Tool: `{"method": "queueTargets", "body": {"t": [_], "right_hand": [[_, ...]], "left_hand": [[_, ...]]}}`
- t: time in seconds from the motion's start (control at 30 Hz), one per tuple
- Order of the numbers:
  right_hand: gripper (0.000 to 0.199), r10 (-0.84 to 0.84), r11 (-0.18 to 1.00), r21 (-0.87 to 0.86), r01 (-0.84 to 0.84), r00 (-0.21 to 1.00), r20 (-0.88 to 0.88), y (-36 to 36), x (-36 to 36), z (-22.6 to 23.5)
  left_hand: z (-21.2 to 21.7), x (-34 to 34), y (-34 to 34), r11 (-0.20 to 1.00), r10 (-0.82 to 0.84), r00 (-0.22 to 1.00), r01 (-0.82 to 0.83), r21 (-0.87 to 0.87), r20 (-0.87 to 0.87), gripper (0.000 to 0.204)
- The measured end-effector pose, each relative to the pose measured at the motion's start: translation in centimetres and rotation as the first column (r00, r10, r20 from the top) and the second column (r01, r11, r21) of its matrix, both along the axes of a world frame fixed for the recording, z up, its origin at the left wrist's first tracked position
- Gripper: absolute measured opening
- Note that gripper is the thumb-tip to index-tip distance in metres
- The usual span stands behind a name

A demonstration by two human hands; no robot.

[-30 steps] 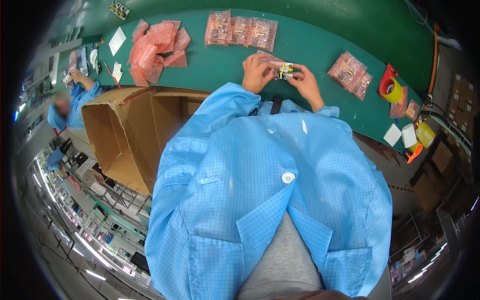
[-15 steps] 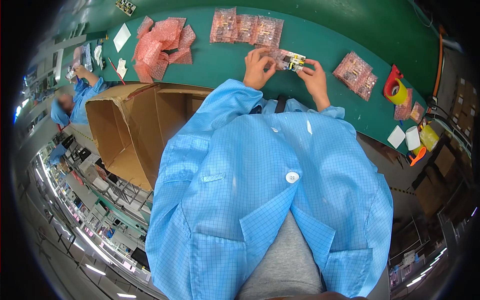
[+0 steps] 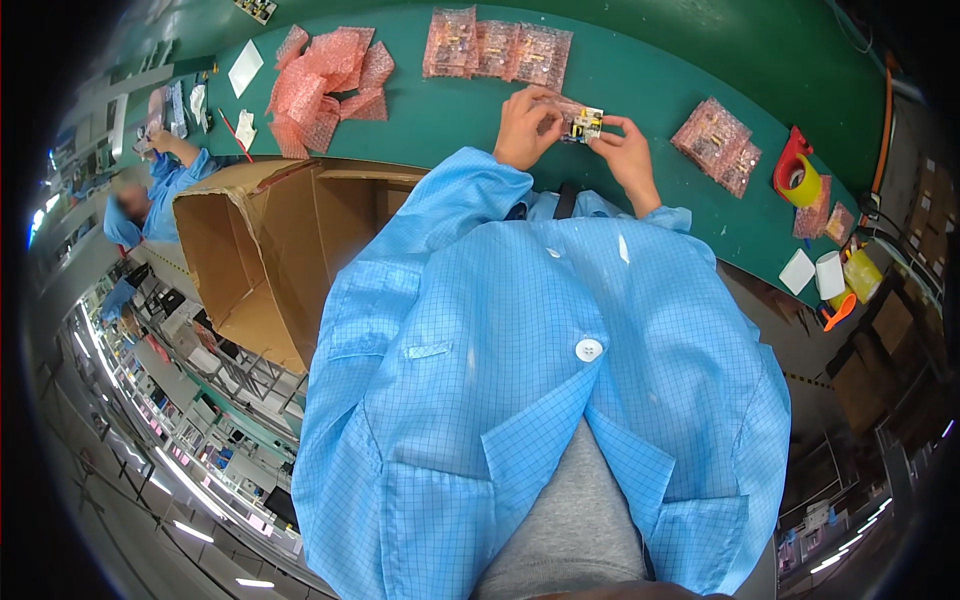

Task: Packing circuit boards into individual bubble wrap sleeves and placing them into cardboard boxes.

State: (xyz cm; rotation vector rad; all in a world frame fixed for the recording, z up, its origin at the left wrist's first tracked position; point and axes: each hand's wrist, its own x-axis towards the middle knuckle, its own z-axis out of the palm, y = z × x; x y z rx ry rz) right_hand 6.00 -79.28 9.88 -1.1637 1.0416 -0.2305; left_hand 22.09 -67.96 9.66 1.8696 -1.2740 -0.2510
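A small circuit board [image 3: 584, 124] with yellow and dark parts is held up between my two hands, over the near side of the green table [image 3: 450, 135]. My left hand [image 3: 526, 130] is closed, fingers curled round a pink bubble-wrap bag [image 3: 556, 99] at the board's left end; its fingers hide most of the bag. At the board's right end, the thumb and fingertips of my right hand [image 3: 628, 158] pinch its edge. How far the board sits inside the bag, I cannot tell.
Bubble-wrapped boards lie beyond my hands [image 3: 497, 48] and to the right [image 3: 716, 145]. Loose pink bubble bags [image 3: 325, 85] are heaped at left. A red tape dispenser [image 3: 795, 165] stands far right. An open cardboard box [image 3: 250, 250] is left of me; a co-worker [image 3: 150, 205] sits beyond.
My left hand has shifted slightly right, closer to my right hand, and its fingers have curled more. Less of the bag shows between the hands. The board is still held.
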Motion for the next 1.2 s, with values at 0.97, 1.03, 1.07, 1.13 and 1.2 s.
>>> {"method": "queueTargets", "body": {"t": [0.97,1.03,1.07,1.13,1.2], "right_hand": [[0.043,0.171,0.984,-0.066,-0.164,0.979,0.109,0.1,0.2,1.7],[0.042,0.071,0.997,-0.029,-0.068,0.987,0.144,0.6,0.4,1.7],[0.042,-0.027,1.0,0.009,0.026,0.983,0.181,0.9,0.9,2.1],[0.042,-0.078,0.996,0.054,0.071,0.987,0.142,1.3,1.5,3.0],[0.043,-0.145,0.987,0.08,0.138,0.985,0.091,0.9,1.3,3.3]], "left_hand": [[1.8,0.5,0.4,0.999,0.037,0.996,-0.037,-0.009,0.082,0.013],[2.1,0.3,0.3,1.0,0.014,0.996,-0.013,-0.013,0.086,0.013],[2.1,0.3,0.4,1.0,-0.006,0.995,0.008,-0.018,0.096,0.013],[2.0,0.0,0.3,0.999,0.045,0.994,-0.044,-0.018,0.099,0.012],[2.4,-0.1,-0.4,0.997,0.076,0.993,-0.074,-0.032,0.091,0.012]]}}
